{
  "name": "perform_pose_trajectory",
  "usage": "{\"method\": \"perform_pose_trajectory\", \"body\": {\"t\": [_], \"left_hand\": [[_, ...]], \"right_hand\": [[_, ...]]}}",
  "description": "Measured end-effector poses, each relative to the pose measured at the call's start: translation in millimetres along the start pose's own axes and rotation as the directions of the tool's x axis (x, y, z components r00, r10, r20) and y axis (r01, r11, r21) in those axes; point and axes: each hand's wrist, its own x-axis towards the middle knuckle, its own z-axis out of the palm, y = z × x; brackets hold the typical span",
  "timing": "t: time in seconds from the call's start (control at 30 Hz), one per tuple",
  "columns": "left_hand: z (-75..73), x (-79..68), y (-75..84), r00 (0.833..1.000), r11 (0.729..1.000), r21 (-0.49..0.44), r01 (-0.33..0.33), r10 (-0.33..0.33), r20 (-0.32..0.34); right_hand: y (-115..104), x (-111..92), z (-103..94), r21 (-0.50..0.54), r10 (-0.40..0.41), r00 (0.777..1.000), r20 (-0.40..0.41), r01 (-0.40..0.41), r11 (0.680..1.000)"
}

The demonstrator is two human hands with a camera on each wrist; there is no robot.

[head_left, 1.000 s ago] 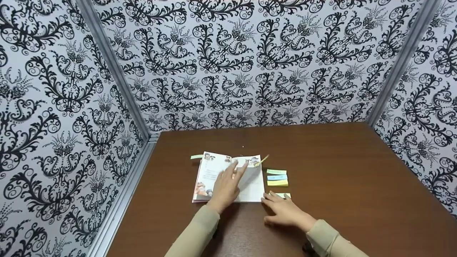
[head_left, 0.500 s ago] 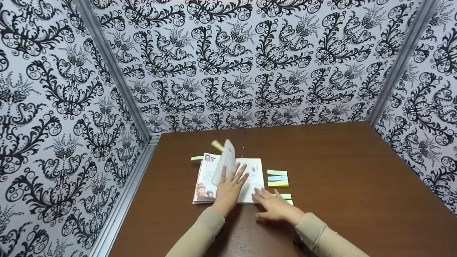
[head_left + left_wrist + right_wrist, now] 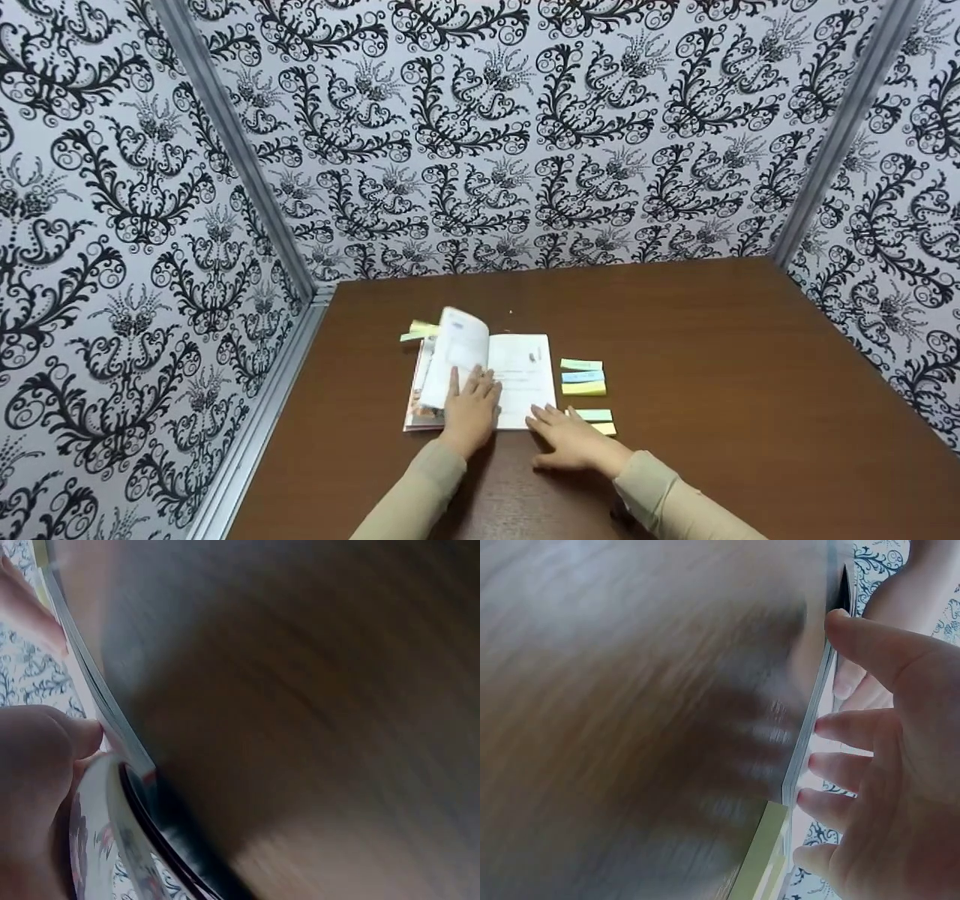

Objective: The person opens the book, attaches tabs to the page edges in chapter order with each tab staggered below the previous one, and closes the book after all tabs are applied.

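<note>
An open book (image 3: 525, 379) with white printed pages lies on the brown table. One of its leaves (image 3: 459, 349) stands partly raised and curved over the left side. My left hand (image 3: 471, 414) rests near the book's fold, fingers spread, touching the raised leaf's lower part. At the lower right corner of the book, my right hand (image 3: 574, 441) lies with straight, spread fingertips on the page edge. In the right wrist view, those fingers (image 3: 845, 771) touch the book near a yellow-green sticky pad (image 3: 759, 851). Yellow and green sticky tabs (image 3: 421, 330) jut from the book's upper left.
Right of the book are a green sticky strip (image 3: 581, 365), a blue strip (image 3: 582, 376) and a yellow strip (image 3: 584, 389). A second green strip (image 3: 595, 414) and a pale yellow strip (image 3: 604, 429) lie beside my right hand. Patterned walls (image 3: 480, 150) surround the brown table (image 3: 712, 360).
The leaf with the yellow tab has turned from the right side over to the left. My left hand has moved down the page; the right hand has shifted left onto the book's corner.
</note>
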Motion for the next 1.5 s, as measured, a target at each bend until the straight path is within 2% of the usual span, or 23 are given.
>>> {"method": "perform_pose_trajectory", "body": {"t": [0.17,0.27,0.43,0.53,0.77,1.0,1.17,1.33,1.5], "left_hand": [[2.8,-0.8,-10.9,0.996,0.996,-0.072,0.049,-0.043,0.078],[5.2,-1.3,-15.4,0.989,0.986,-0.147,0.082,-0.062,0.134],[7.7,-1.9,-19.1,0.969,0.945,-0.290,0.151,-0.083,0.234],[5.4,-2.6,-19.9,0.959,0.920,-0.352,0.173,-0.077,0.271],[6.1,-0.2,-22.1,0.951,0.870,-0.451,0.201,-0.064,0.301],[12.4,0.2,-34.2,0.942,0.815,-0.550,0.183,0.015,0.336],[6.2,3.5,-39.4,0.942,0.781,-0.598,0.179,0.039,0.333],[0.2,3.2,-33.7,0.942,0.786,-0.587,0.195,0.016,0.335],[-0.9,-6.4,-28.1,0.947,0.800,-0.570,0.189,0.005,0.321]], "right_hand": [[1,1,-1.4,0.006,0.007,1.000,0.004,-0.007,1.000],[1,1,-1.7,0.008,0.006,1.000,0.009,-0.006,1.000],[2,2,-2.0,0.009,0.006,1.000,0.018,-0.006,1.000],[0,3,-2.8,0.014,0.013,1.000,0.026,-0.014,1.000],[-7,12,-7.7,-0.003,0.034,0.999,0.020,-0.034,0.999],[-14,20,-3.3,-0.015,0.028,1.000,0.010,-0.028,0.999],[-10,20,-2.6,-0.049,0.027,1.000,0.016,-0.026,0.998],[-9,18,-1.7,-0.059,0.030,0.999,0.012,-0.029,0.998],[-13,12,4.1,-0.044,0.030,0.999,0.030,-0.029,0.999]]}}
